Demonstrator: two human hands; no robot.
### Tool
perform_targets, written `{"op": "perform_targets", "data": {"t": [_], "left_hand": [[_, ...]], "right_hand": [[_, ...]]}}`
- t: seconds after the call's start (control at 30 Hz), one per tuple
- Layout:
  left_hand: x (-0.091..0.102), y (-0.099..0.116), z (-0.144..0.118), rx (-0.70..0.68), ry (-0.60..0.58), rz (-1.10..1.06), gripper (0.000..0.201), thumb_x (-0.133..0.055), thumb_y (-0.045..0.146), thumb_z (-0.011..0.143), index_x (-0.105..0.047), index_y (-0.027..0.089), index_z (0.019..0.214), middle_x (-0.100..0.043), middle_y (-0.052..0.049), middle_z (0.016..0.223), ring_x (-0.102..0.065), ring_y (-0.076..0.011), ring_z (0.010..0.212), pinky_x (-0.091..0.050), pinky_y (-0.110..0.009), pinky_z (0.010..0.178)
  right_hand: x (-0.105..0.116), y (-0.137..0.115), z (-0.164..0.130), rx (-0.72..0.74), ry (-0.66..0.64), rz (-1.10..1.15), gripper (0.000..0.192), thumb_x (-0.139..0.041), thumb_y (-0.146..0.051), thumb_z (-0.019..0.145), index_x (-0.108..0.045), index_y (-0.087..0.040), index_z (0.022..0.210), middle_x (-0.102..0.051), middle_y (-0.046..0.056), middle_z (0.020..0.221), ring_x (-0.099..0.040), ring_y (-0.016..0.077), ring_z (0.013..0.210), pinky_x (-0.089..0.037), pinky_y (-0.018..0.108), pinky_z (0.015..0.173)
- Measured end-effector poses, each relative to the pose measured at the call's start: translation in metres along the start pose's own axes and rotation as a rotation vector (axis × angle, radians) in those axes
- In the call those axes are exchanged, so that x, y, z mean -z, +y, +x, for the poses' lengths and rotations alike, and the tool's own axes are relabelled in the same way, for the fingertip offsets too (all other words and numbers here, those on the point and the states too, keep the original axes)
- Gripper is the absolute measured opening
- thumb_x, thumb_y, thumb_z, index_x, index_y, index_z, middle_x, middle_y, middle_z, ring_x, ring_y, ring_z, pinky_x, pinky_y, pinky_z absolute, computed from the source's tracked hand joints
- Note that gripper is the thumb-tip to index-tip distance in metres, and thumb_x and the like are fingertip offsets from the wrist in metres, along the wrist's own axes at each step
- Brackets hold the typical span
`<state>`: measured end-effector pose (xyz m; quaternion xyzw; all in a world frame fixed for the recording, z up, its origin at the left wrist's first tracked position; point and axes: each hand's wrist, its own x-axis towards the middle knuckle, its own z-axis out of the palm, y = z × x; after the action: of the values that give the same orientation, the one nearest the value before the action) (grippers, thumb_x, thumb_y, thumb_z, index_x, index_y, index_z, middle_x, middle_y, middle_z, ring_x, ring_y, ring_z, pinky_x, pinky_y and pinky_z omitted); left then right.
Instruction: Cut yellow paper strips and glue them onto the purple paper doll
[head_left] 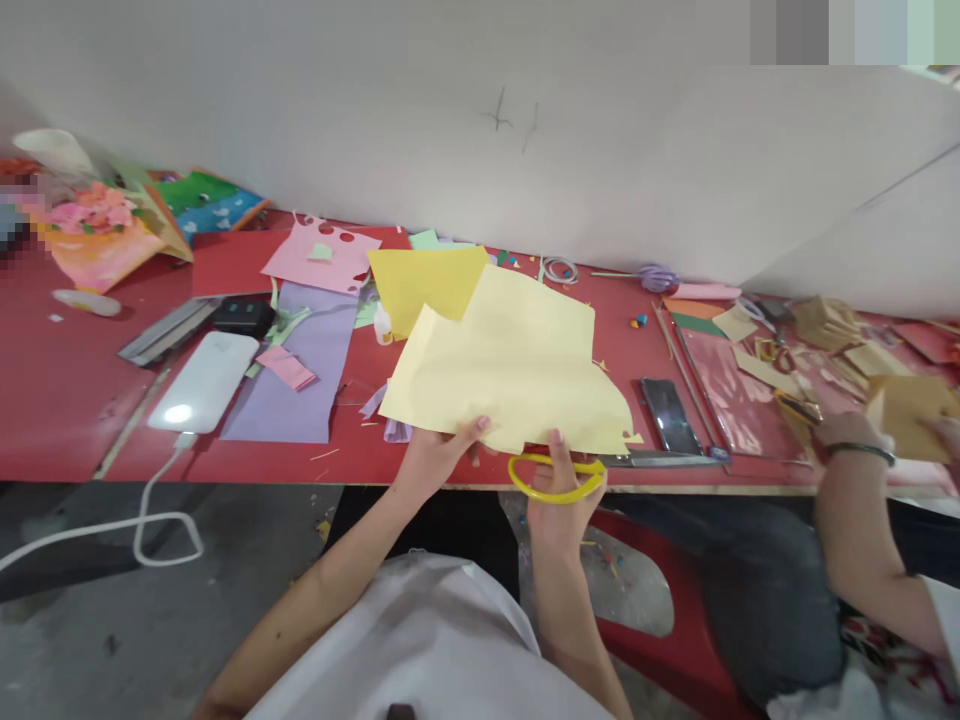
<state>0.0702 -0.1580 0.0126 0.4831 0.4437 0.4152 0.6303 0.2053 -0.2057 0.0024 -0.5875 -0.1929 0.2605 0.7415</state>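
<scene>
A pale yellow sheet of paper (510,350) with cut, uneven edges is held up over the front of the red table. My left hand (442,455) pinches its lower edge, thumb on top and fingers underneath. My right hand (566,495) has its fingers through the yellow handle of a pair of scissors (551,495), whose blades lie mostly hidden toward the right. Its thumb also rests against the sheet's bottom edge. Behind the sheet lies a deeper yellow paper (424,280), and a small white glue bottle (382,325) stands to its left.
On the left lie purple paper (300,380), pink paper with holes (319,255) and a white power bank (206,380) with a cable. A phone (670,415) lies to the right. Further right, a co-worker's hand (851,435) holds scissors near brown paper (911,415).
</scene>
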Motion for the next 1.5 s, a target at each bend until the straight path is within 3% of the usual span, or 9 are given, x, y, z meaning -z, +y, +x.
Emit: {"op": "perform_targets", "data": {"t": [0.1, 0.17, 0.3, 0.43, 0.63, 1.0, 1.17, 1.4, 1.5], "left_hand": [[0.003, 0.002, -0.002, -0.056, -0.034, 0.049, 0.033, -0.076, 0.040, 0.074, -0.070, 0.017, 0.097, -0.077, -0.009, 0.100, -0.073, -0.0241, 0.090, -0.057, -0.035, 0.089], [0.005, 0.004, -0.004, -0.089, -0.026, 0.091, 0.047, -0.079, 0.037, 0.072, -0.067, 0.020, 0.114, -0.069, -0.009, 0.125, -0.063, -0.0275, 0.120, -0.048, -0.040, 0.107], [0.012, 0.007, -0.004, -0.041, -0.142, 0.169, 0.064, -0.079, 0.039, 0.072, -0.058, 0.024, 0.131, -0.057, -0.008, 0.142, -0.050, -0.0283, 0.136, -0.038, -0.044, 0.117], [0.013, 0.009, -0.003, 0.020, -0.245, 0.140, 0.064, -0.080, 0.039, 0.071, -0.059, 0.024, 0.129, -0.057, -0.008, 0.142, -0.050, -0.0290, 0.135, -0.038, -0.046, 0.116], [0.004, 0.010, -0.008, -0.045, 0.100, -0.076, 0.057, -0.085, 0.030, 0.063, -0.067, 0.024, 0.117, -0.066, -0.009, 0.130, -0.054, -0.0292, 0.131, -0.043, -0.041, 0.112], [0.012, -0.002, -0.002, -0.029, 0.036, -0.284, 0.034, -0.085, 0.040, 0.063, -0.072, 0.015, 0.082, -0.077, -0.008, 0.087, -0.072, -0.0250, 0.088, -0.059, -0.037, 0.083], [0.007, -0.005, -0.010, -0.109, 0.156, -0.355, 0.052, -0.088, 0.031, 0.057, -0.069, 0.019, 0.104, -0.074, -0.008, 0.112, -0.067, -0.0255, 0.111, -0.054, -0.037, 0.097], [0.009, -0.001, 0.005, 0.195, 0.095, -0.388, 0.036, -0.087, 0.031, 0.059, -0.072, 0.014, 0.087, -0.074, -0.004, 0.078, -0.065, -0.0140, 0.062, -0.053, -0.024, 0.057], [0.011, -0.002, 0.009, 0.281, 0.070, -0.347, 0.034, -0.086, 0.037, 0.062, -0.073, 0.012, 0.080, -0.074, -0.006, 0.077, -0.066, -0.0151, 0.063, -0.055, -0.026, 0.060]], "right_hand": [[0.001, -0.002, -0.002, 0.001, 0.043, 0.029, 0.036, -0.081, -0.033, 0.071, -0.066, -0.016, 0.099, -0.069, 0.005, 0.094, -0.069, 0.0200, 0.081, -0.056, 0.048, 0.093], [0.000, -0.004, -0.003, -0.009, 0.042, 0.039, 0.041, -0.082, -0.032, 0.069, -0.065, -0.016, 0.103, -0.069, 0.006, 0.100, -0.069, 0.0196, 0.084, -0.055, 0.048, 0.095], [-0.001, -0.006, -0.006, -0.047, 0.068, 0.023, 0.043, -0.082, -0.033, 0.069, -0.064, -0.016, 0.105, -0.069, 0.007, 0.098, -0.070, 0.0210, 0.083, -0.056, 0.049, 0.093], [-0.003, -0.007, -0.008, -0.077, 0.087, -0.019, 0.043, -0.082, -0.035, 0.069, -0.065, -0.015, 0.103, -0.069, 0.008, 0.095, -0.071, 0.0234, 0.083, -0.056, 0.052, 0.091], [-0.006, -0.005, -0.007, -0.037, 0.072, 0.029, 0.045, -0.083, -0.033, 0.069, -0.064, -0.017, 0.106, -0.070, 0.007, 0.100, -0.071, 0.0231, 0.091, -0.055, 0.050, 0.095], [-0.009, 0.001, -0.008, -0.004, 0.090, -0.002, 0.043, -0.080, -0.033, 0.071, -0.063, -0.017, 0.107, -0.071, 0.007, 0.100, -0.071, 0.0234, 0.089, -0.058, 0.049, 0.089], [-0.004, 0.009, -0.010, 0.180, 0.147, 0.038, 0.046, -0.080, -0.030, 0.073, -0.062, -0.018, 0.114, -0.070, 0.009, 0.114, -0.068, 0.0244, 0.104, -0.053, 0.050, 0.100], [0.007, 0.020, -0.002, 0.129, 0.083, -0.126, 0.043, -0.080, -0.033, 0.072, -0.062, -0.016, 0.108, -0.074, 0.009, 0.098, -0.070, 0.0250, 0.095, -0.057, 0.047, 0.092], [0.008, 0.023, -0.001, 0.140, 0.083, -0.135, 0.044, -0.080, -0.034, 0.071, -0.062, -0.016, 0.107, -0.074, 0.007, 0.095, -0.070, 0.0253, 0.096, -0.058, 0.046, 0.090]]}}
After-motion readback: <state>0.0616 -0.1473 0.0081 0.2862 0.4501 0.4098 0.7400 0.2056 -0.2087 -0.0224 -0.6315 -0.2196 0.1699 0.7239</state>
